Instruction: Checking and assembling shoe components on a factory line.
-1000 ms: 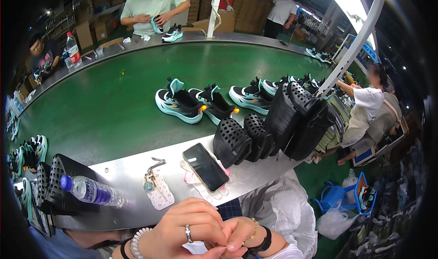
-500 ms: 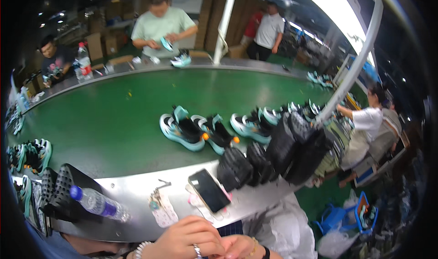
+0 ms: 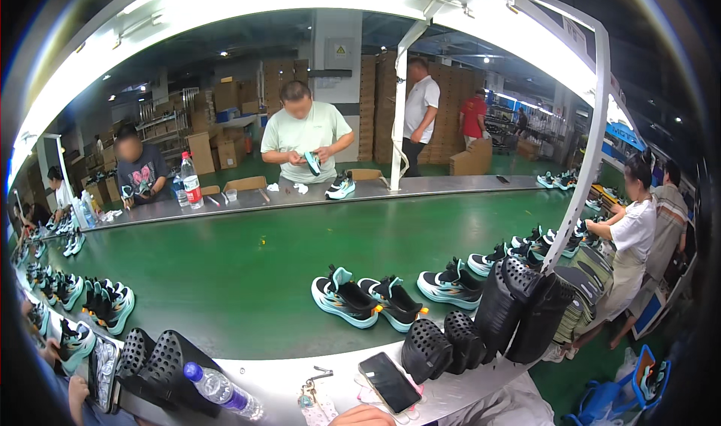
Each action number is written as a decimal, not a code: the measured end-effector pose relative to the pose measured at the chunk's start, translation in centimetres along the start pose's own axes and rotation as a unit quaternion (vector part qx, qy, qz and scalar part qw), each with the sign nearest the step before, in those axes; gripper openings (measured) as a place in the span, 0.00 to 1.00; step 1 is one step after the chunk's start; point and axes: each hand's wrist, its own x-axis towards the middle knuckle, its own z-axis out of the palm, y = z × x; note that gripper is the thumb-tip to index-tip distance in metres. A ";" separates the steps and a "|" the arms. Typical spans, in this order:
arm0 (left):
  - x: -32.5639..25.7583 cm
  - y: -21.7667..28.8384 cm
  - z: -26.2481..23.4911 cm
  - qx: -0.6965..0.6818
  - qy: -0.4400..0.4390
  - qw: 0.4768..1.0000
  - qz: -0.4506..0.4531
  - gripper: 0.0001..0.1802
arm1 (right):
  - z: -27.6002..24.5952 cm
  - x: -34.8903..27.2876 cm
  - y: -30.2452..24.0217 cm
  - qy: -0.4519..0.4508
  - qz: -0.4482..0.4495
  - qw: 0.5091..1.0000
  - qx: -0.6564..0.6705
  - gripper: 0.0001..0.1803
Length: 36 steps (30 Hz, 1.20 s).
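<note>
Only a sliver of my left hand (image 3: 362,417) shows at the bottom edge, so its fingers and anything in them are hidden. My right hand is out of the picture. Just beyond the hand, on the steel ledge (image 3: 278,377), lie a black phone (image 3: 389,382) and a bunch of keys with a tag (image 3: 315,402). A clear water bottle with a blue cap (image 3: 222,391) lies on its side to the left. Past the ledge, black and teal sneakers (image 3: 345,298) stand on the green conveyor belt (image 3: 240,268).
Black perforated shoe forms (image 3: 425,349) stand right of the phone, taller ones (image 3: 518,306) behind them, more at the left (image 3: 161,364). More sneakers (image 3: 105,302) line the belt's left side. A person in a green shirt (image 3: 306,135) holds a shoe across the belt. Another worker (image 3: 629,246) stands at the right by a white post (image 3: 582,186).
The view has tilted upward. My two hands, held together over a small white piece before, have slid down out of the picture, leaving only an edge of the left one.
</note>
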 end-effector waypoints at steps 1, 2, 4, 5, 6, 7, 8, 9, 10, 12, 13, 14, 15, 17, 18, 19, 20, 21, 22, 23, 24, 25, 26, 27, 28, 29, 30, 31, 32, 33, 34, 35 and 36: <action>0.0 -0.1 0.0 -0.006 0.001 1.000 0.000 0.07 | -0.1 0.0 -0.1 0.000 -0.001 1.000 -0.003 0.25; 0.0 -0.2 0.0 -0.001 0.001 1.000 -0.001 0.07 | -0.2 0.0 -0.1 -0.001 -0.002 1.000 -0.006 0.25; -0.3 -0.5 -0.1 -0.020 -0.002 1.000 -0.001 0.06 | -0.4 0.2 -0.1 -0.003 0.001 1.000 -0.010 0.25; -0.6 -0.8 0.0 -0.013 0.001 1.000 -0.005 0.06 | -0.4 0.2 -0.1 -0.006 0.004 1.000 -0.012 0.25; -1.0 -1.1 0.3 -0.016 -0.009 1.000 -0.014 0.06 | -0.6 0.1 0.0 -0.009 0.006 1.000 -0.014 0.25; -1.3 -1.2 0.4 -0.016 -0.016 0.999 -0.026 0.06 | -0.7 0.3 0.0 -0.015 0.012 1.000 -0.016 0.25; -1.6 -1.3 0.5 -0.003 -0.010 0.999 -0.032 0.06 | -0.7 0.2 0.2 -0.021 0.020 0.999 -0.017 0.25; -1.6 -1.4 0.7 -0.029 -0.012 0.999 -0.038 0.06 | -0.7 0.0 0.3 -0.029 0.030 0.999 -0.019 0.25; -1.7 -1.5 0.8 -0.056 -0.016 0.997 -0.044 0.06 | -0.6 -0.4 0.5 -0.038 0.036 0.998 -0.019 0.25; -2.6 -1.8 1.4 -0.103 -0.032 0.991 -0.081 0.06 | -0.4 -1.1 1.0 -0.056 0.053 0.997 -0.019 0.25; -2.6 -1.9 1.7 -0.116 -0.031 0.989 -0.082 0.06 | -0.4 -1.4 1.1 -0.062 0.059 0.996 -0.020 0.25; -2.7 -1.8 1.8 -0.131 -0.029 0.987 -0.083 0.05 | -0.4 -1.6 1.2 -0.066 0.064 0.996 -0.020 0.25; -2.9 -1.6 1.9 -0.125 -0.025 0.988 -0.088 0.05 | -0.4 -1.7 1.4 -0.068 0.068 0.995 -0.021 0.25; -2.9 -1.5 2.1 -0.143 -0.018 0.984 -0.104 0.04 | -0.6 -1.8 1.5 -0.063 0.067 0.995 -0.023 0.25; -3.1 -1.6 2.1 -0.147 -0.017 0.983 -0.106 0.04 | -0.6 -1.9 1.5 -0.056 0.065 0.996 -0.022 0.25; -3.3 -1.8 2.2 -0.171 -0.014 0.977 -0.127 0.04 | -0.8 -1.9 1.6 -0.045 0.058 0.997 -0.022 0.25; -3.5 -2.2 2.2 -0.199 -0.012 0.969 -0.148 0.04 | -0.9 -1.7 1.5 -0.031 0.050 0.998 -0.020 0.25; -3.2 -2.2 2.2 -0.207 -0.021 0.965 -0.158 0.04 | -1.0 -1.8 1.5 -0.006 0.033 0.999 -0.015 0.25; -2.9 -2.4 1.9 -0.202 -0.032 0.966 -0.160 0.04 | -1.3 -1.5 1.2 0.021 0.015 1.000 -0.010 0.25; -2.6 -1.9 1.3 -0.196 -0.036 0.970 -0.142 0.04 | 0.5 -1.0 0.7 0.071 0.010 0.997 -0.008 0.23; -1.7 -1.8 0.5 -0.209 -0.064 0.965 -0.142 0.06 | 0.4 -0.8 0.5 0.064 0.020 0.998 0.016 0.22; -0.9 -1.1 0.1 -0.195 -0.076 0.969 -0.128 0.06 | 1.1 -1.0 0.4 0.088 0.011 0.996 0.017 0.21; -0.8 -0.9 -0.4 -0.184 -0.060 0.973 -0.127 0.06 | 0.9 -0.4 0.0 0.074 0.031 0.997 0.021 0.20; -0.4 -1.2 -0.6 -0.188 -0.062 0.973 -0.121 0.06 | -0.1 -0.1 0.1 0.028 0.036 0.999 0.016 0.22; 0.2 -1.6 -0.5 -0.193 -0.069 0.972 -0.113 0.06 | -1.5 0.7 0.7 -0.123 0.000 0.992 -0.028 0.29; 0.3 -1.6 -0.5 -0.212 -0.072 0.968 -0.116 0.06 | -1.7 0.7 0.6 -0.134 0.010 0.991 -0.017 0.28; 0.4 -1.6 -0.5 -0.198 -0.076 0.970 -0.122 0.05 | -1.6 0.7 0.4 -0.149 0.021 0.989 -0.006 0.28; 0.5 -1.6 -0.3 -0.182 -0.079 0.972 -0.123 0.05 | -1.5 0.5 0.6 -0.136 0.015 0.991 -0.004 0.28; 0.6 -1.6 0.0 -0.193 -0.081 0.970 -0.122 0.05 | -1.4 0.4 0.7 -0.154 0.007 0.988 0.007 0.28; 0.8 -1.5 0.2 -0.186 -0.082 0.972 -0.121 0.05 | -1.3 0.3 0.7 -0.173 -0.001 0.985 0.017 0.29; 0.7 -1.4 0.3 -0.175 -0.081 0.974 -0.122 0.05 | -1.3 0.2 0.9 -0.169 -0.001 0.986 0.019 0.29; 0.6 -1.3 0.3 -0.165 -0.088 0.974 -0.126 0.05 | -1.2 0.1 0.9 -0.177 0.001 0.984 0.025 0.28; 0.7 -1.2 0.3 -0.169 -0.087 0.974 -0.127 0.05 | -1.3 0.0 0.9 -0.186 0.004 0.982 0.031 0.28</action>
